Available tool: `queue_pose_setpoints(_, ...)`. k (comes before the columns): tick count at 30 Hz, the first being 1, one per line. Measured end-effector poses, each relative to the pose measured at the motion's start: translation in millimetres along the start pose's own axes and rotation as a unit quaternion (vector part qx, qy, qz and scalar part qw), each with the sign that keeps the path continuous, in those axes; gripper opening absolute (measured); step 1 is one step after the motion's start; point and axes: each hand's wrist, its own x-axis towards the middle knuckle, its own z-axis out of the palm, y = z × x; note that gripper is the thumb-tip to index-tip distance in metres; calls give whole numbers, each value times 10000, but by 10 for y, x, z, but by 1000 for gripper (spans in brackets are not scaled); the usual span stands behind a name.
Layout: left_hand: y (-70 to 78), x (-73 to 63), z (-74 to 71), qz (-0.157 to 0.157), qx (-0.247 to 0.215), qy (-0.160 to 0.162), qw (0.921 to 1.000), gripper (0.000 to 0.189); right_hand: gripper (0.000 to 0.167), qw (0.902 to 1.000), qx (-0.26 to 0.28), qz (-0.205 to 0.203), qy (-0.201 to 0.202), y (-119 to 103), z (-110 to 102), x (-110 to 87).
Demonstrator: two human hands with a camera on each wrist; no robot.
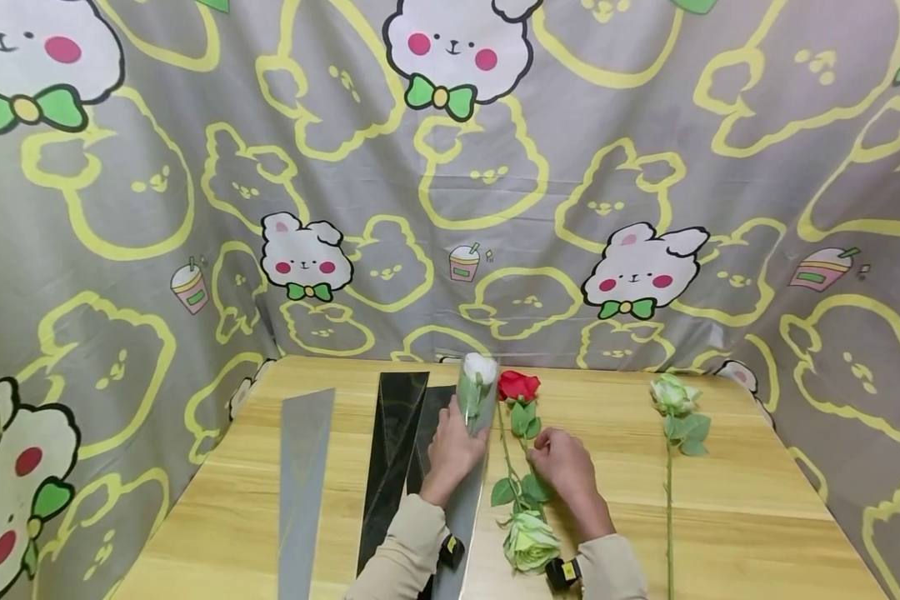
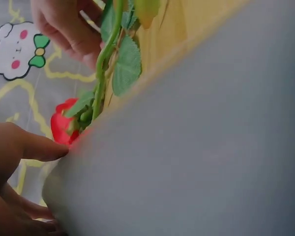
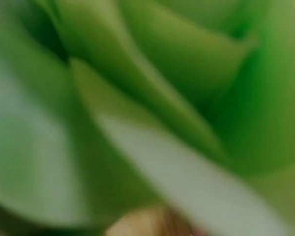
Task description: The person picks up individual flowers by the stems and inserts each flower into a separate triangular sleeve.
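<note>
In the head view, my left hand (image 1: 456,446) grips a clear flower sleeve holding a white rose (image 1: 480,371). The left wrist view shows my left thumb and fingers (image 2: 44,149) at the edge of the blurred grey sleeve (image 2: 196,128). Beside it my right hand (image 1: 566,467) has curled fingers, their tips pinching at the stem of a red rose (image 1: 519,386); the exact contact is partly hidden. A green-white rose (image 1: 531,542) lies bloom toward me just left of my right wrist. Its petals (image 3: 157,108) fill the right wrist view.
Black flat sleeves (image 1: 393,450) lie left of my left hand, and a grey one (image 1: 303,492) lies farther left. Another green-white rose (image 1: 673,393) with a long stem lies on the right of the wooden table (image 1: 750,500). A patterned curtain (image 1: 510,167) hangs behind and at both sides.
</note>
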Motion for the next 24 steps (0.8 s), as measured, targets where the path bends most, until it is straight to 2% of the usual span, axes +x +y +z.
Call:
queue_pose_setpoints(6, 26, -33, -61, 197, 141, -174, 9996, 83, 13, 9996, -246, -112, 26, -32, 7, -16)
queue_pose_setpoints(9, 0, -51, -179, 201, 55, -332, 9992, 81, 8, 9995, -232, -200, -21, -47, 26, -16)
queue_pose_setpoints(12, -65, -30, -357, 280, -66, -427, 9987, 73, 3, 9995, -225, -215, -40, -49, 47, -15)
queue_pose_setpoints(16, -297, 94, -722, 404, -129, 52, 9991, 54, 2, 9997, -209, -162, -5, -46, 67, -4)
queue_pose_setpoints(19, -551, 197, -1031, 165, 205, 437, 9987, 44, 5, 9999, -105, -74, 82, -33, 57, 7)
queue_pose_setpoints(22, -819, 282, -1280, -232, 610, 422, 9970, 48, 7, 9999, -14, 53, 155, -17, 32, 12)
queue_pose_setpoints(24, -984, 328, -1395, -489, 747, 316, 9955, 52, 8, 9997, 13, 135, 179, 0, 17, 13)
